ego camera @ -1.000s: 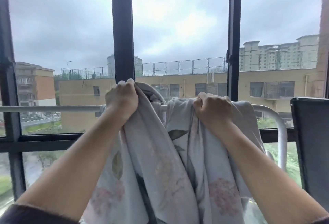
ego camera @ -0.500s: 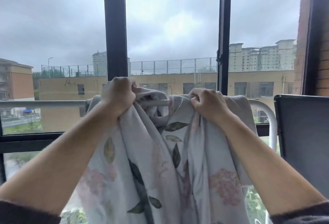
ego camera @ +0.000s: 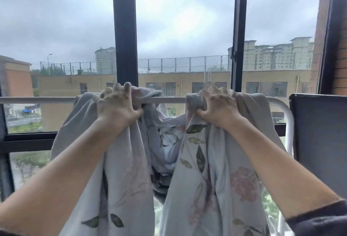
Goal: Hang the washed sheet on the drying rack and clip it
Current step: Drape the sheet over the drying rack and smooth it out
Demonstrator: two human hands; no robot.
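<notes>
Currently the sheet (ego camera: 221,160) sits centre frame: floral print, draped over the white bar of the drying rack (ego camera: 37,100). It is bunched at the top, with two long folds hanging to the bottom edge and a tangled sag between them. Left hand (ego camera: 116,108) grips a wad of fabric on the bar, fingers curled over the top, thumb underneath. Right hand (ego camera: 216,108) does the same, clenched round a rolled bunch right of centre. A bare stretch of bar shows between the hands. The bar crosses mid frame and bends down at the right, beside a dark panel (ego camera: 319,142). Behind are a black window frame (ego camera: 124,29), grey sky and buildings.

Step, my read: hanging stage. The sheet is over the bar but not spread, clipping is not started, and no clips are in view. The next move probably calls for sliding both bunches outward along the bar to flatten the fabric, evening the drop on both sides, then fetching clips.
</notes>
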